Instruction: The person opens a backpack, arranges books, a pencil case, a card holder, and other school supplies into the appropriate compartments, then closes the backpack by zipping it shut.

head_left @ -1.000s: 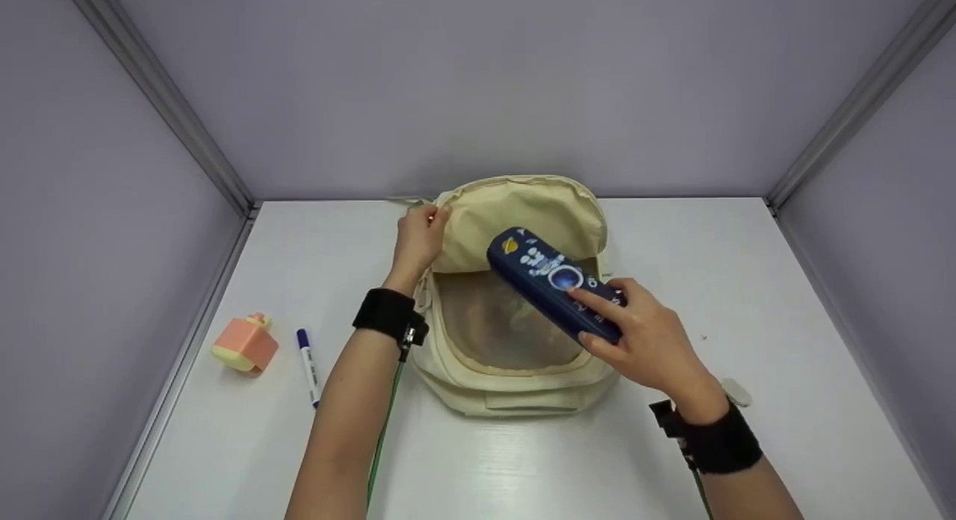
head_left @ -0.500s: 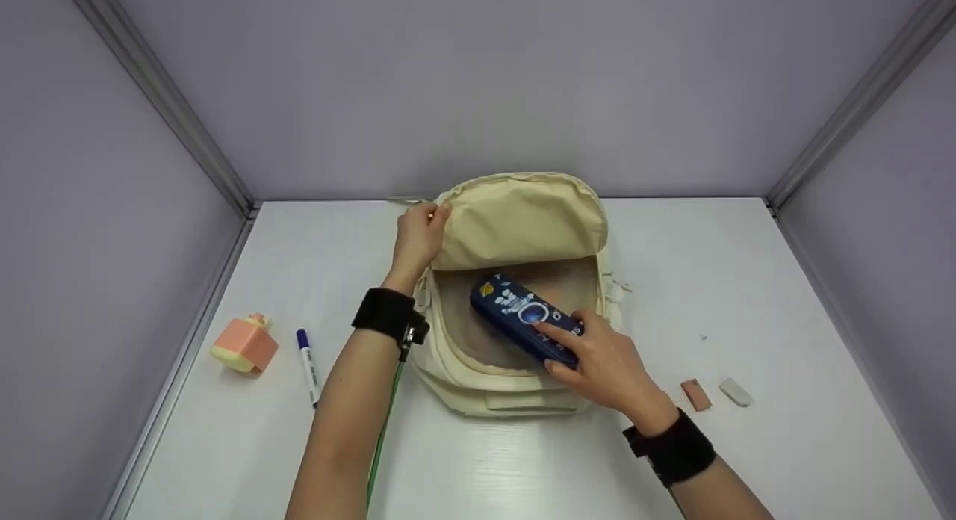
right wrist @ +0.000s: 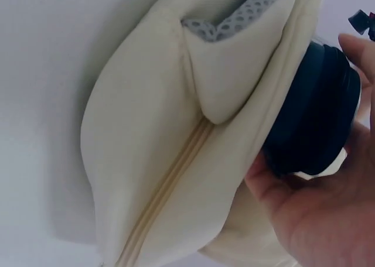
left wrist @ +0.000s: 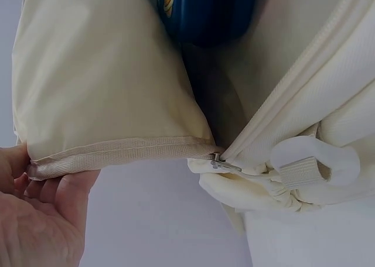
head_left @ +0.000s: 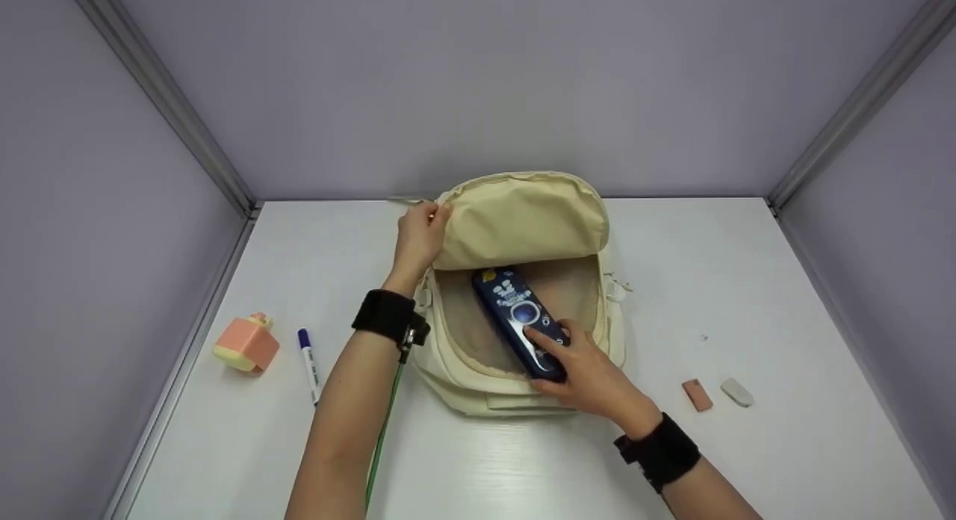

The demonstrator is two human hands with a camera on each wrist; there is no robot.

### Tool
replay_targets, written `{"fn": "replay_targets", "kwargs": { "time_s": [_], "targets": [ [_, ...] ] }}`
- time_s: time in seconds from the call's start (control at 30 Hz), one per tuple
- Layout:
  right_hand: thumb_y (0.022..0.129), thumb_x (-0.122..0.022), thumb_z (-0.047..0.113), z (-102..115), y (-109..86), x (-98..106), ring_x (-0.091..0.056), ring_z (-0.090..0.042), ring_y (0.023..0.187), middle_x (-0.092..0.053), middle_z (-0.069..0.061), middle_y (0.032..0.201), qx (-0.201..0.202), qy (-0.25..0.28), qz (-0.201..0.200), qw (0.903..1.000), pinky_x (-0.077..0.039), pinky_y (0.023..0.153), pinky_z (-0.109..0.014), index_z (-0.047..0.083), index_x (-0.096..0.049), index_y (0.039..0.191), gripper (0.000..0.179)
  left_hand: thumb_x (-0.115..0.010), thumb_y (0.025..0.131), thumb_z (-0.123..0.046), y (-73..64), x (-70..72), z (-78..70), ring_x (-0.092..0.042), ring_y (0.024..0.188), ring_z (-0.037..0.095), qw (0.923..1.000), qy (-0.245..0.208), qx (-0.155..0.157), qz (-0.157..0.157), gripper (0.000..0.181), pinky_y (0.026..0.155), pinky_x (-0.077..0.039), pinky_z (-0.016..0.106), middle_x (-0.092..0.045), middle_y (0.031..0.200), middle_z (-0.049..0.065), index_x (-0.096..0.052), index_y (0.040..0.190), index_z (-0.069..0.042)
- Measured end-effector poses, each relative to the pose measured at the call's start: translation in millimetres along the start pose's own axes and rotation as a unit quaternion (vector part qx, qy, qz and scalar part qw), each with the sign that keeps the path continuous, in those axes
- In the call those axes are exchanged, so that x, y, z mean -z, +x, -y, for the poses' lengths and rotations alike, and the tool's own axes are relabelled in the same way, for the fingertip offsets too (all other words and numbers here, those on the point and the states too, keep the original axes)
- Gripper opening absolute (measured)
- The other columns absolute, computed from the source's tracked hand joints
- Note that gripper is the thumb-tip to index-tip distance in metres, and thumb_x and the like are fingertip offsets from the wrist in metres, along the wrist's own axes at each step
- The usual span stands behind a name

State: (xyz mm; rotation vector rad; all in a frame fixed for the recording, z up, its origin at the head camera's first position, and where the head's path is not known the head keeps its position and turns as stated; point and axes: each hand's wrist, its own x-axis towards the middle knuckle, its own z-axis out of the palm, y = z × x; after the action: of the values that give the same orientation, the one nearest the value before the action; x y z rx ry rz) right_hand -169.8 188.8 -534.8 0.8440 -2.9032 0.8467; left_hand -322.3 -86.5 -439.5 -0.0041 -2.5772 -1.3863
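Note:
A cream backpack [head_left: 515, 404] lies on the table with its front flap [head_left: 523, 214] folded up. My left hand [head_left: 420, 236] pinches the flap's left edge; the left wrist view shows the fingers curled at the taped hem [left wrist: 129, 153] and a zipper pull [left wrist: 220, 160] at the corner. In my right hand [head_left: 590, 370] is a dark blue pencil case [head_left: 515, 311] with an astronaut and planet print. It slants across the backpack's opening, its far end reaching under the flap. In the right wrist view, thumb and fingers grip the near end of the pencil case [right wrist: 316, 103].
To the left are a pink and yellow box-shaped item [head_left: 248, 344] and a white marker [head_left: 309, 367] with a blue cap. On the right lie a small reddish-brown block [head_left: 697, 394] and a pale grey eraser-like piece [head_left: 737, 392]. Walls [head_left: 478, 79] enclose the table's back and sides.
My right hand has brought the pencil case down and left into the backpack's opening and turned it steeper. The reddish-brown block has come into view. The left hand has stayed on the flap.

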Motion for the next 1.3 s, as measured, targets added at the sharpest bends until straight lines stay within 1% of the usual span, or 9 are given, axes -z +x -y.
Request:
{"fn": "replay_targets", "kwargs": {
  "time_s": [0.17,0.3,0.5,0.63,0.9,1.0,1.17,1.23,1.3],
  "targets": [
    [0.082,-0.081,0.020,-9.9,-6.3,10.1,-0.048,-0.041,0.122,-0.032,-0.023,0.148,0.026,0.096,0.033,0.9945,-0.048,0.089,-0.049,0.030,-0.048,0.146,0.074,-0.053,0.103,-0.026,-0.5,1.1,-0.6,-0.046,0.059,0.015,1.0000,0.001,-0.002,0.000,0.036,0.055,-0.037,0.026,-0.051,0.068,0.002,-0.055,0.073,-0.007],
    [0.084,-0.079,0.016,-10.8,-4.6,7.0,-0.048,-0.040,0.122,-0.039,-0.023,0.144,0.026,0.113,0.031,0.9928,-0.047,0.090,-0.049,0.028,-0.050,0.145,0.068,-0.054,0.103,-0.026,-0.5,2.3,-0.6,-0.047,0.060,0.014,1.0000,-0.002,-0.002,-0.003,0.035,0.056,-0.037,0.026,-0.053,0.069,0.002,-0.057,0.074,-0.006],
    [0.086,-0.078,0.020,-3.4,7.0,-7.1,-0.056,-0.033,0.111,-0.048,-0.021,0.132,0.027,0.074,-0.015,0.9968,-0.049,0.088,-0.046,0.025,-0.052,0.144,0.064,-0.055,0.102,-0.024,-1.2,0.3,-0.6,-0.047,0.060,0.015,0.9999,-0.011,-0.002,-0.006,0.035,0.056,-0.037,0.027,-0.052,0.067,0.002,-0.058,0.073,-0.006],
    [0.085,-0.078,0.018,0.6,17.5,-15.0,-0.057,-0.030,0.106,-0.051,-0.020,0.127,0.031,0.052,-0.037,0.9975,-0.050,0.086,-0.043,0.024,-0.052,0.144,0.065,-0.055,0.102,-0.024,-1.1,-0.4,-0.8,-0.049,0.063,0.016,0.9999,-0.011,0.003,-0.004,0.034,0.058,-0.039,0.027,-0.054,0.070,0.003,-0.060,0.074,-0.004],
    [0.085,-0.078,0.019,10.4,42.3,-23.2,-0.055,-0.033,0.106,-0.052,-0.024,0.123,0.010,0.017,-0.062,0.9979,-0.051,0.083,-0.045,0.025,-0.053,0.143,0.064,-0.056,0.102,-0.022,0.1,2.4,-3.0,-0.056,0.072,0.019,1.0000,0.000,0.006,-0.003,0.030,0.066,-0.044,0.031,-0.064,0.083,0.010,-0.069,0.088,0.001],
    [0.085,-0.078,0.022,11.9,50.1,-26.0,-0.056,-0.033,0.103,-0.052,-0.024,0.119,0.011,0.009,-0.072,0.9973,-0.051,0.082,-0.045,0.025,-0.054,0.142,0.062,-0.055,0.102,-0.024,-0.1,3.0,-3.4,-0.056,0.072,0.019,0.9999,0.002,0.010,0.001,0.030,0.065,-0.045,0.031,-0.065,0.083,0.010,-0.068,0.088,0.000],
    [0.085,-0.079,0.024,10.8,51.7,-28.0,-0.054,-0.034,0.104,-0.048,-0.025,0.123,0.047,-0.033,-0.095,0.9938,-0.051,0.081,-0.045,0.022,-0.054,0.142,0.063,-0.054,0.102,-0.026,-1.5,3.7,-3.7,-0.053,0.068,0.018,0.9999,0.003,0.015,0.003,0.032,0.061,-0.042,0.029,-0.063,0.079,0.007,-0.066,0.084,-0.003],
    [0.084,-0.080,0.022,9.4,48.4,-26.7,-0.052,-0.035,0.110,-0.047,-0.025,0.128,0.077,-0.056,-0.109,0.9895,-0.051,0.085,-0.046,0.020,-0.057,0.140,0.061,-0.055,0.102,-0.026,-1.5,3.4,-3.8,-0.053,0.068,0.017,0.9999,0.001,0.014,0.001,0.031,0.061,-0.041,0.029,-0.063,0.079,0.006,-0.066,0.084,-0.004],
    [0.082,-0.082,0.016,7.4,44.3,-25.5,-0.052,-0.035,0.114,-0.049,-0.022,0.130,0.120,-0.074,-0.134,0.9809,-0.050,0.088,-0.046,0.016,-0.063,0.133,0.054,-0.055,0.102,-0.025,-1.3,2.8,-3.9,-0.054,0.069,0.018,0.9999,-0.003,0.011,-0.002,0.031,0.062,-0.042,0.029,-0.063,0.080,0.007,-0.066,0.084,-0.003]
  ]
}}
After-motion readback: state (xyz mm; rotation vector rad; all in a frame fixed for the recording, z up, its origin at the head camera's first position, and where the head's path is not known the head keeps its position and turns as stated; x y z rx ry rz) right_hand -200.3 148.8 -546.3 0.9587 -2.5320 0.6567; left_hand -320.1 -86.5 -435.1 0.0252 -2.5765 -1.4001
